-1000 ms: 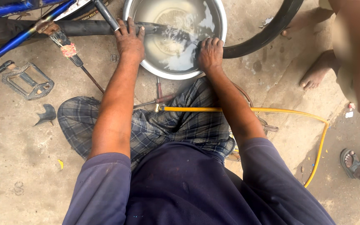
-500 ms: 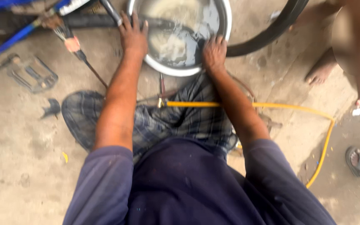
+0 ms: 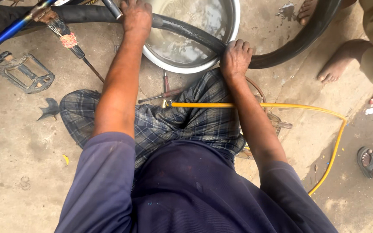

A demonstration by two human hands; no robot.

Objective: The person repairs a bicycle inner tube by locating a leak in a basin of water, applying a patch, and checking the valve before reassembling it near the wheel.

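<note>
Black inner tube (image 3: 186, 32) now lies across steel basin (image 3: 221, 51) w/ water; left hand (image 3: 136, 17) & right hand (image 3: 236, 58) grip it, fingers curled round, closer to camera than 1 s ago.

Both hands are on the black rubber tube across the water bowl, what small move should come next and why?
Probably press the tube down into the water: the left hand and right hand grip it on either side of the metal bowl, and the stretch between them lies at the surface.
</note>
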